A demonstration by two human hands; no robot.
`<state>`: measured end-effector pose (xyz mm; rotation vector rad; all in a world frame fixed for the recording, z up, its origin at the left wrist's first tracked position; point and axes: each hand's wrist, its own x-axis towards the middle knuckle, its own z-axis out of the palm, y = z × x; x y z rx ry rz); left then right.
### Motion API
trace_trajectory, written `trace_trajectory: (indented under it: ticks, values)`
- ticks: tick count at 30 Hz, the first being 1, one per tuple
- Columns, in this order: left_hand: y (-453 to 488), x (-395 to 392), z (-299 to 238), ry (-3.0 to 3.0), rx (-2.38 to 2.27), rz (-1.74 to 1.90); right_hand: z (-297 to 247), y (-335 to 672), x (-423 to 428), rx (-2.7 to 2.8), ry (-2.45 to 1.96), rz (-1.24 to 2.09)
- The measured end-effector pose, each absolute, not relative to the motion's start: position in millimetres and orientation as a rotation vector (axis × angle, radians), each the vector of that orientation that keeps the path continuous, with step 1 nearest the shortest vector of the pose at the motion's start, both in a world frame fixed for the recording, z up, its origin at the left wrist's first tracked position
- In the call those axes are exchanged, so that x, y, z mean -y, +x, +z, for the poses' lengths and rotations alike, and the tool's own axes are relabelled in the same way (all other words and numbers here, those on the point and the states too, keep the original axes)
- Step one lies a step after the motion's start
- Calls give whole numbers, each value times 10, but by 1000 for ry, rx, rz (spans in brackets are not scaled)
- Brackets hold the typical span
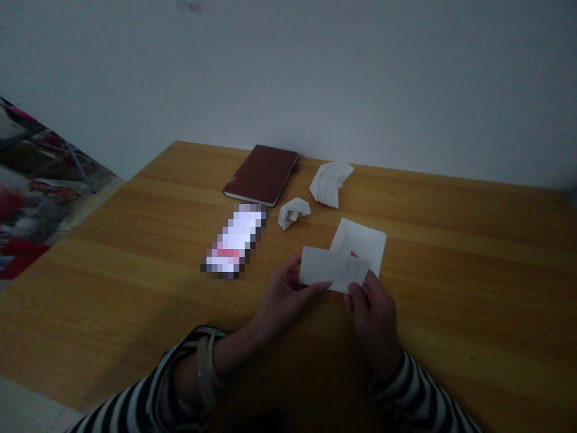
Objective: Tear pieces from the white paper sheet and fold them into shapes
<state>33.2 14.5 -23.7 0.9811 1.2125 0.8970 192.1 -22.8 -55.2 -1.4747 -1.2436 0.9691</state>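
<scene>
Both my hands hold a folded strip of white lined paper (333, 269) just above the wooden table (451, 252). My left hand (282, 304) pinches its left end between thumb and fingers. My right hand (374, 313) grips the strip's lower right edge. Right behind the strip lies a flat white sheet of paper (363, 240), partly covered by it. Farther back sit a small crumpled or folded paper piece (293, 211) and a larger folded paper shape (330, 182).
A dark red notebook (262, 174) lies closed near the back wall. A blurred-out rectangular object (234, 240) lies left of my hands. Off the table's left edge is patterned fabric (31, 186). A white wall rises behind the table.
</scene>
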Motion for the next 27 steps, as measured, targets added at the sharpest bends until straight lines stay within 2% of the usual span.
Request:
trace_trajectory:
  ticks: [6,9,13,19,27]
  values:
    - [79,-320,-234,925,-1288,1045,-578,2050,173,1170,-1526,805]
    - [67,-306,-211,925,-1223,1094,-582,2041,182,1164,-1433,874]
    - [182,-171,-219,973,-1095,911,-561,1961,245,1257,-1406,944]
    - [266,-95,-255,1141,-1278,935,-494,1875,283,1224,-1288,1151]
    - [225,-90,-306,1504,-1290,917,-484,1870,244,1177,-1389,1057]
